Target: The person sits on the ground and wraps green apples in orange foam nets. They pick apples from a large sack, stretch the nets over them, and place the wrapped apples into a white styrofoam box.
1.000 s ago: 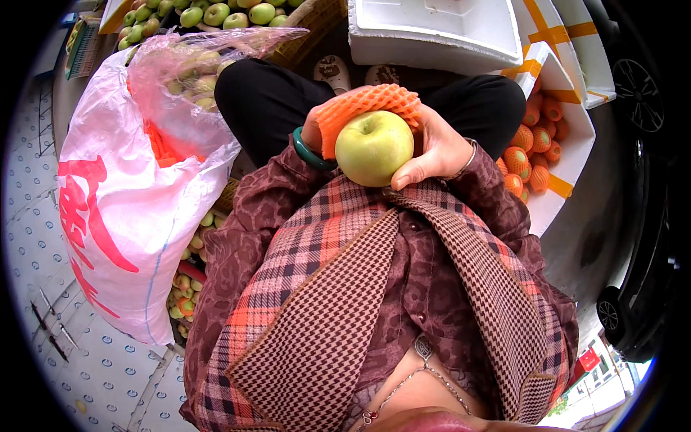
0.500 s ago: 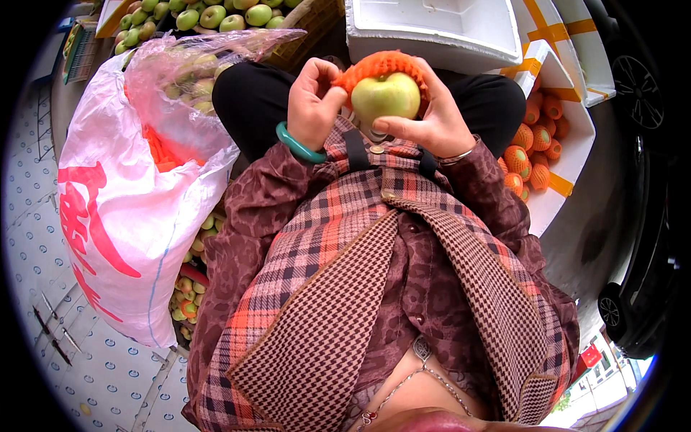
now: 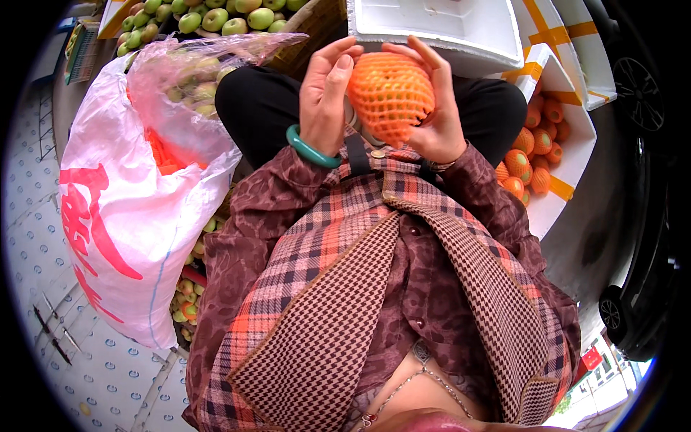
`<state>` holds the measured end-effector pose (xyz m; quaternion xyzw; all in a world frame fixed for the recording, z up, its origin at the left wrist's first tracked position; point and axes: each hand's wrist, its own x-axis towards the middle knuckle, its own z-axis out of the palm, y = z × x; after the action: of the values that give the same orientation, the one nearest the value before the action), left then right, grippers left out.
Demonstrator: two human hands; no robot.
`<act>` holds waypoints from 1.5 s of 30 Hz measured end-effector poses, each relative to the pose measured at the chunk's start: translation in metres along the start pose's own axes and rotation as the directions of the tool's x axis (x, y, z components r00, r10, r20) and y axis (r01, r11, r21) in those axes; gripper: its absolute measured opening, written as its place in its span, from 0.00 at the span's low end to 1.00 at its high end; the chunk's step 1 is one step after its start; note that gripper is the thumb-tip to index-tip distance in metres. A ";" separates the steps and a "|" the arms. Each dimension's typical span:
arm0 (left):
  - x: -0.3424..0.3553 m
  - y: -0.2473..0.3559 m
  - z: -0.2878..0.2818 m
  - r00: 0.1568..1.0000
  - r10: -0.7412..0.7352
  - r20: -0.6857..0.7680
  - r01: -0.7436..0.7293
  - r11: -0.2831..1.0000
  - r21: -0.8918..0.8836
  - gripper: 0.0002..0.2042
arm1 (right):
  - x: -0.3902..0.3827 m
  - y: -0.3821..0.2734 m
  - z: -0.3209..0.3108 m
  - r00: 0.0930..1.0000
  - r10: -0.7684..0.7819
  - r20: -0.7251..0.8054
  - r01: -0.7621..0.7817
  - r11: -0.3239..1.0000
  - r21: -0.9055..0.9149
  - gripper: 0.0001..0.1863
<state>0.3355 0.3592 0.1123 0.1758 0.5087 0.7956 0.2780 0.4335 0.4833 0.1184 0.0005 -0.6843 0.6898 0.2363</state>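
Note:
In front of my lap an apple in an orange foam net sleeve (image 3: 392, 97) is held up. The net covers the side facing me, and green skin shows through its mesh. My right hand (image 3: 440, 108) grips it from the right, thumb low and fingers up along the far side. On the left, my left hand (image 3: 324, 101), with a green bangle at the wrist, has its fingers stretched up beside the apple. Its fingertips are close to the net's upper left edge; whether they touch is hard to tell.
A white foam box (image 3: 435, 54) stands ahead. At the right, another white box (image 3: 558, 205) holds several net-wrapped fruits (image 3: 533, 147). A white and pink sack (image 3: 122, 237) with orange nets (image 3: 164, 155) inside leans at my left. Green apples (image 3: 216, 20) fill a crate at the far left.
The orange net, bunched over the apple's top before, is now drawn down over it. My left hand has let go of the net's edge, its fingers straightened.

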 end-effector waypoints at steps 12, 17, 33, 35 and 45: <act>-0.002 0.003 0.017 0.980 -0.162 -0.118 0.143 0.977 -0.156 0.19 | 0.000 -0.003 0.013 0.987 0.163 -0.007 -0.163 0.981 -0.106 0.47; 0.016 -0.006 -0.006 0.929 -0.241 -0.283 0.110 0.906 -0.410 0.13 | -0.001 -0.002 0.007 0.905 0.419 -0.066 -0.308 0.756 0.578 0.40; 0.009 -0.027 0.008 0.956 0.232 -0.178 -0.195 0.960 0.202 0.14 | -0.002 0.039 0.028 0.919 0.170 -0.355 -0.168 0.985 0.036 0.22; 0.011 -0.021 0.012 0.951 0.250 -0.183 -0.215 0.957 0.193 0.14 | -0.003 0.035 0.031 0.901 0.230 -0.367 -0.185 0.970 0.155 0.22; 0.005 -0.026 0.015 0.921 0.380 -0.089 -0.317 0.861 0.397 0.14 | 0.007 0.020 0.018 0.860 0.308 -0.407 -0.279 0.952 0.129 0.25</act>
<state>0.3466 0.3815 0.0953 0.2489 0.6318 0.7325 0.0476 0.4146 0.4698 0.1030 -0.2450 -0.5858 0.7235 0.2707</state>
